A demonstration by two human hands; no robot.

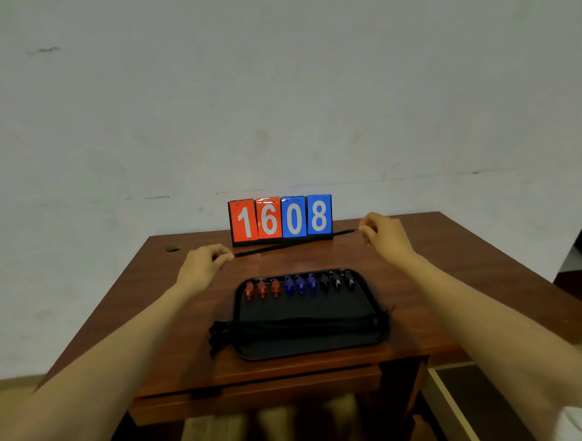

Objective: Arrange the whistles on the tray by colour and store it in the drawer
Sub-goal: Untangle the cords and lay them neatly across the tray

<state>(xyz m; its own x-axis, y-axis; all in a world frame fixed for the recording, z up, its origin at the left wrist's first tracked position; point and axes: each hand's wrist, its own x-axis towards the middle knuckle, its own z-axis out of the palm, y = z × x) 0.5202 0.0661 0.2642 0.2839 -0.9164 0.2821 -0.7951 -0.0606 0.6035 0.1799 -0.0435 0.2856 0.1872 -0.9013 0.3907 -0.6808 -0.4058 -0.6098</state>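
Beyond the tray (pixel 306 304), we hold one black lanyard (pixel 294 243) stretched taut.
Our left hand (pixel 206 260) pinches its left end; loose cords (pixel 218 337) spill over the tray's left rim and could snag as it goes into the drawer (pixel 257 387). The red whistles (pixel 262 288), blue whistles (pixel 300 284) and black whistles (pixel 336 281) lie grouped along the far rim (sorted, we judge), so a lanyard lowered carelessly could knock them askew or tip the scoreboard (pixel 280 217) just behind it. Our right hand (pixel 382 233) pinches the other end.
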